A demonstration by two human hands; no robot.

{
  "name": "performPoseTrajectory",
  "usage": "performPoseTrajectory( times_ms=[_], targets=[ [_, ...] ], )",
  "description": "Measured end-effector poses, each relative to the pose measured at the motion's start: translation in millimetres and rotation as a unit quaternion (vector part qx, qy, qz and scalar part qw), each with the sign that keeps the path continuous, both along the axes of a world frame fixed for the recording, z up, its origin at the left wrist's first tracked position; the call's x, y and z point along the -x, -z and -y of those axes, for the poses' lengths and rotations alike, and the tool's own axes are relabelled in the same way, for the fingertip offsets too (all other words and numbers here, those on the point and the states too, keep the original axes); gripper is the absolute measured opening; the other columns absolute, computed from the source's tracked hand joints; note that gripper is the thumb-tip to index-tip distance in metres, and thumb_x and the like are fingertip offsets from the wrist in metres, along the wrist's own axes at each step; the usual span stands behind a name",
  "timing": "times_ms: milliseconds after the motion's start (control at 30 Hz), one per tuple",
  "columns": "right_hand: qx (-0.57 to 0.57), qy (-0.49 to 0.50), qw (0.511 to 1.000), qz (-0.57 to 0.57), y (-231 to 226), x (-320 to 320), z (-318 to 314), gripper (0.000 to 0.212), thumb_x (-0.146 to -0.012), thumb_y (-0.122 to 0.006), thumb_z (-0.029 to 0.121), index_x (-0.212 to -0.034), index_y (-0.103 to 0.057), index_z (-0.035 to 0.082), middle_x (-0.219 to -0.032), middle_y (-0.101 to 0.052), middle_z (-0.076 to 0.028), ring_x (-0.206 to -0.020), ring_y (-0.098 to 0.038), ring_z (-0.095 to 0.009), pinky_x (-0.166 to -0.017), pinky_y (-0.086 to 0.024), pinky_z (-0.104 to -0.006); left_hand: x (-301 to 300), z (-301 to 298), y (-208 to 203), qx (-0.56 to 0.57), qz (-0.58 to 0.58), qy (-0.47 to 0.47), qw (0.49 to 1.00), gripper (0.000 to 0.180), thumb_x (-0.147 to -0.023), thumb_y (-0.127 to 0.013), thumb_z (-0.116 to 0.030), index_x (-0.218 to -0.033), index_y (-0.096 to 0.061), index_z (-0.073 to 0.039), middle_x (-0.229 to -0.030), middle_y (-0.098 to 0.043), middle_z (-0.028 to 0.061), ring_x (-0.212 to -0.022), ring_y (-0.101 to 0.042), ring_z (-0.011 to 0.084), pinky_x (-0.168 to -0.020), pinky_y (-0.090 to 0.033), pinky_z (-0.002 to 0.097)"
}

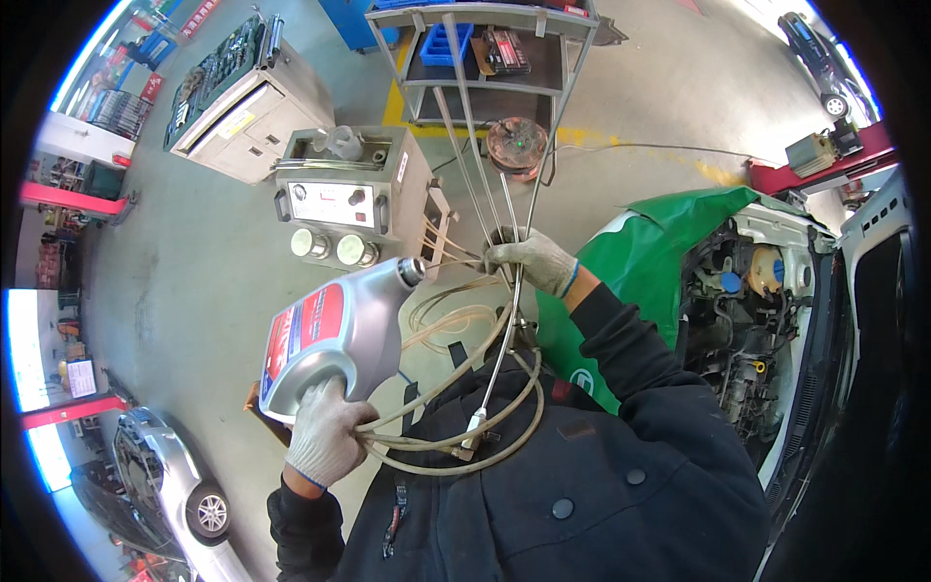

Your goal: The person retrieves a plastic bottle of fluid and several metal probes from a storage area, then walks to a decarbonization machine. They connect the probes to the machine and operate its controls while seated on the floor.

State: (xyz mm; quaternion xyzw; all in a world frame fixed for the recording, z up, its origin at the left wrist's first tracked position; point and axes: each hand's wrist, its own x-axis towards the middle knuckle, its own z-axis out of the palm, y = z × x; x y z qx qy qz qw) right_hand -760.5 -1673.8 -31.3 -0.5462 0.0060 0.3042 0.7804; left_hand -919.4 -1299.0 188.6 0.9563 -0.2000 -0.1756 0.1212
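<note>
Left hand (328, 435), in a glove, grasps the silver jug (370, 315) at its near end; loops of hose (465, 471) meet this hand. Right of the jug, the gloved right hand (533, 260) is closed around thin metal rods (498, 359). Beyond the jug stands a box-shaped machine (407, 189).

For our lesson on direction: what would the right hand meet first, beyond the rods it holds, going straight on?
The right hand would probably meet the grey machine first, though depth is unclear.
</note>
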Motion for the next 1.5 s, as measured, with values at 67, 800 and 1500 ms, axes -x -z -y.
performPoseTrajectory(
  times_ms=[67,800,1500],
  targets=[
    [-0.069,0.061,0.995,-0.047,-14.5,8.2,-11.8,0.024,-0.099,-0.071,0.010,-0.120,-0.069,-0.002,-0.103,-0.078,-0.013,-0.093,-0.075,-0.019,-0.083,-0.061,-0.0298,-3.6,2.2,-4.3,0.018,-0.021,0.005,1.000,0.029,-0.069,-0.086,-0.011,-0.097,-0.085,-0.017,-0.101,-0.060,0.0205,-0.100,-0.063,0.0437,-0.082,-0.051,0.0549],
    [0.041,-0.143,0.989,0.008,-46.8,109.9,-139.9,0.030,-0.096,-0.075,0.020,-0.120,-0.072,0.002,-0.103,-0.072,-0.004,-0.098,-0.065,-0.015,-0.093,-0.051,-0.0309,-95.4,-54.5,106.4,0.195,-0.157,-0.141,0.958,0.060,-0.101,-0.076,-0.053,-0.129,-0.076,0.001,-0.111,-0.077,0.0063,-0.102,-0.069,0.0170,-0.097,-0.055,0.0346],
    [0.254,-0.329,0.909,0.037,-117.7,53.3,-181.8,0.031,-0.094,-0.083,0.032,-0.099,-0.077,0.003,-0.081,-0.071,-0.005,-0.066,-0.066,-0.015,-0.058,-0.053,-0.0320,-72.1,28.2,97.9,0.572,-0.233,-0.372,0.693,0.022,-0.101,-0.074,-0.021,-0.109,-0.073,0.000,-0.090,-0.070,0.0054,-0.076,-0.068,0.0163,-0.070,-0.057,0.0291]
  ],
)
